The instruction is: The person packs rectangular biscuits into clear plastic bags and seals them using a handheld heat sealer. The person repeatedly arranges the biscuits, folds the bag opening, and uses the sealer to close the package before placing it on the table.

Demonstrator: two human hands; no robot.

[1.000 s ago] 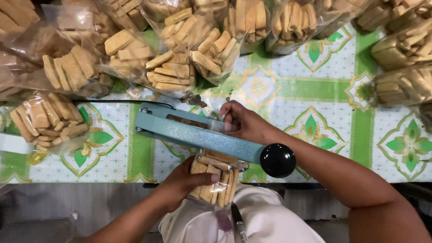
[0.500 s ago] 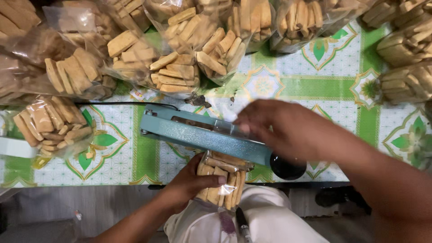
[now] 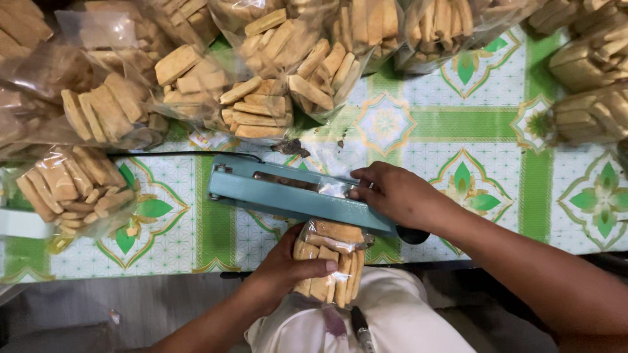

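A clear bag of biscuits (image 3: 329, 260) is being held by the left hand (image 3: 282, 271) just below the counter (image 3: 418, 124) edge, above the lap (white clothing). The left grip is being wrapped around the bag's side, thumb across the front, so the bag is being pinched upright with its open top fed under the sealer bar.

A teal bag sealer (image 3: 288, 191) is lying across the counter, tilted slightly down to the right, with its black knob (image 3: 412, 234) at the near-right end. The right hand (image 3: 398, 196) is being pressed onto the bar's right half, fingers laid flat and close together over the crinkled plastic top (image 3: 333, 187); nothing is being enclosed by that grip.

A black cord (image 3: 170, 154) is running left from the sealer's hinge end. Filled bags of biscuits (image 3: 258, 98) are being piled along the far side, with one more bag (image 3: 72, 186) at the left, well apart from the sealer. The counter is being covered by a green-and-white patterned cloth.
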